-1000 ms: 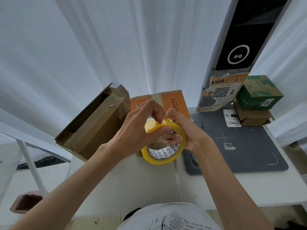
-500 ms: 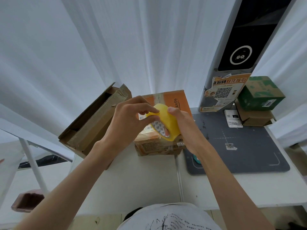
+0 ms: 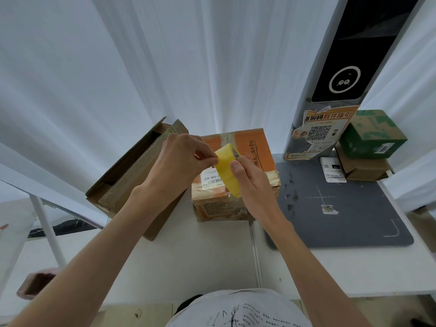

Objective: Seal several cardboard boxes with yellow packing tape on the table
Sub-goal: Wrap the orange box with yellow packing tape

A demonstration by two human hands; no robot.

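Observation:
A roll of yellow packing tape (image 3: 227, 168) is held up in front of me, seen edge-on, above an orange cardboard box (image 3: 253, 147) on the white table (image 3: 188, 251). My right hand (image 3: 250, 182) grips the roll with the thumb on its outer face. My left hand (image 3: 181, 159) pinches at the roll's upper left edge with thumb and forefinger. An open brown cardboard box (image 3: 132, 175) lies tilted on the table to the left of the orange box.
A grey mat (image 3: 342, 208) covers the table's right side, with a small white label card (image 3: 332, 169). A green box (image 3: 371, 134) sits stacked on a brown box (image 3: 363, 169) at the far right. A grey and black kiosk pillar (image 3: 335, 79) stands behind. White curtains hang all around.
The roll has turned from facing me with its core visible to edge-on. Both hands have moved slightly forward over the orange box, and the left fingers now pinch the roll's edge.

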